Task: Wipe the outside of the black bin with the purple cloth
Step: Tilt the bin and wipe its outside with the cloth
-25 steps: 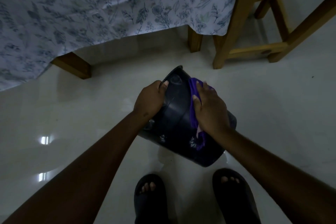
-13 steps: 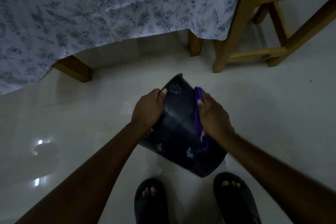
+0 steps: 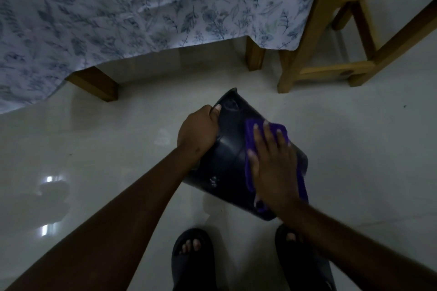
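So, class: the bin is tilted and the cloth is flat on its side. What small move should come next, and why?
Probably slide the right hand and purple cloth towards the bare wall beside the left hand, which steadies the black bin; that strip lies uncovered.

Dim room. Glossy pale tiled floor (image 3: 343, 149) fills most of the view, with bright light reflections (image 3: 48, 179) on the left and a second patch below it, near the left edge. White cloth with blue-grey leaf and flower print (image 3: 118, 7) hangs across the top, edge sloping down to the left. Two brown wooden legs (image 3: 94, 82) show under the hem, one left, one centre-right (image 3: 254, 54). Light wooden chair frame (image 3: 331, 54) at top right, legs on floor, low crossbar joining them. Small dark speck (image 3: 404, 106) on floor, far right.
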`<action>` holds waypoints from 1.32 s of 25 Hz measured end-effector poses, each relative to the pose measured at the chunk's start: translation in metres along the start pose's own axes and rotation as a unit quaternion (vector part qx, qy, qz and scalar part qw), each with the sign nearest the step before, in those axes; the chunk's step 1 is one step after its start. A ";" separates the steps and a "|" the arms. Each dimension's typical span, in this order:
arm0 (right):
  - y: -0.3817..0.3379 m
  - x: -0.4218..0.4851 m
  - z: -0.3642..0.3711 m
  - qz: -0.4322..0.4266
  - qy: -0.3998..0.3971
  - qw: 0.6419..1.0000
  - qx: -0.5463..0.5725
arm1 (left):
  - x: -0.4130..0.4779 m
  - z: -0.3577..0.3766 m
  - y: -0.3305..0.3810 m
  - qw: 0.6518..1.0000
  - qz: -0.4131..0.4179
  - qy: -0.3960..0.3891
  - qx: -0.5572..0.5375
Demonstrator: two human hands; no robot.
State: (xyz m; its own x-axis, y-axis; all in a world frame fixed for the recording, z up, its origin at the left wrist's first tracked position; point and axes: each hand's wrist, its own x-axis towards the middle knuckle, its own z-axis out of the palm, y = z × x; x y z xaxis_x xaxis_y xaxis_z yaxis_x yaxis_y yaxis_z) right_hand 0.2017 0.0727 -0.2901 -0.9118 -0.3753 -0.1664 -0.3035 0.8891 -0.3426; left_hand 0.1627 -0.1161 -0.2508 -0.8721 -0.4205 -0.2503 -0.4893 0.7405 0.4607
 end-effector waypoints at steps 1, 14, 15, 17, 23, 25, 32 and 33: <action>-0.010 -0.024 0.000 -0.047 -0.006 0.998 -0.033 | 0.002 0.002 0.000 1.000 0.002 -0.001 0.005; 0.021 0.018 -0.002 -0.024 -0.027 0.991 0.127 | -0.041 -0.019 -0.032 0.995 0.067 -0.040 -0.058; 0.011 -0.001 -0.002 -0.055 -0.004 0.996 0.074 | -0.032 -0.016 -0.024 0.996 0.067 -0.040 -0.050; -0.005 -0.023 -0.001 -0.090 0.013 0.996 0.020 | -0.014 -0.011 -0.009 0.995 0.086 -0.041 -0.027; 0.009 0.047 -0.011 0.002 -0.014 0.991 0.134 | 0.002 -0.006 -0.003 0.996 0.084 -0.037 -0.013; 0.003 0.022 -0.006 0.010 0.003 0.997 0.073 | 0.007 0.001 0.002 0.996 0.078 -0.033 0.004; 0.018 0.037 -0.018 -0.074 0.010 0.997 0.023 | -0.005 -0.021 -0.009 0.985 0.061 -0.079 -0.141; 0.028 0.053 -0.023 -0.042 0.012 0.997 0.062 | -0.014 -0.018 -0.017 0.988 0.057 -0.068 -0.129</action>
State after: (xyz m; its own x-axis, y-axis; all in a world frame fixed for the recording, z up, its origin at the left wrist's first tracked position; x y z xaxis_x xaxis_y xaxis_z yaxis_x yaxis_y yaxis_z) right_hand 0.1390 0.0834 -0.2875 -0.8914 -0.4395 -0.1104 -0.3440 0.8149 -0.4665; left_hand 0.1832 -0.1326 -0.2396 -0.9229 -0.2553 -0.2881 -0.3850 0.6139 0.6892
